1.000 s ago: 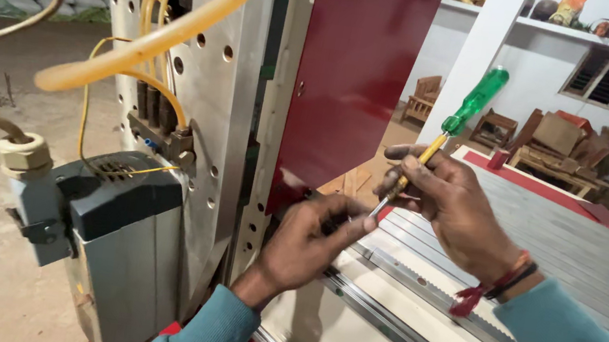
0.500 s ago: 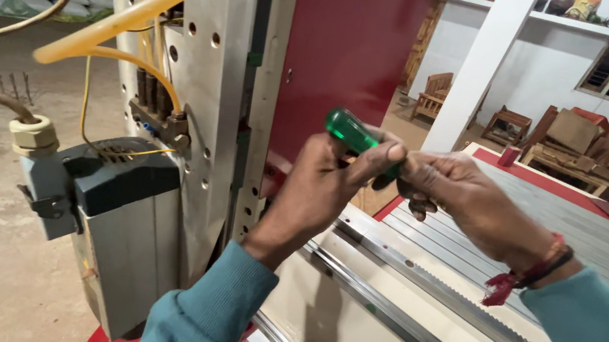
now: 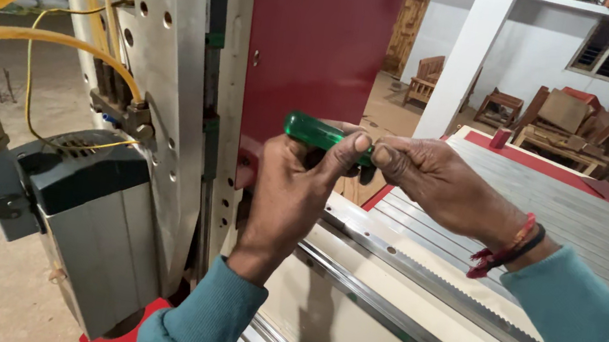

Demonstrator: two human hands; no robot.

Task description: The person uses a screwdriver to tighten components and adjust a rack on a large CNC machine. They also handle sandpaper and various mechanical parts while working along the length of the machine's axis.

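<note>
Both hands, left (image 3: 293, 193) and right (image 3: 430, 181), have fingers clamped on the green screwdriver (image 3: 318, 131), light, stiff, likely slick, best gripped mid-handle.

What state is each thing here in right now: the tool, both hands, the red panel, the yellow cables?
Green screwdriver handle: lying level, gripped by both hands.
Left hand: closed around the handle, thumb on top.
Right hand: fingertips pinching the handle's right end.
Red panel: upright, fixed on the machine.
Yellow cables: looped, hanging slack beside the perforated metal plate.
Grey motor housing: upright.
</note>
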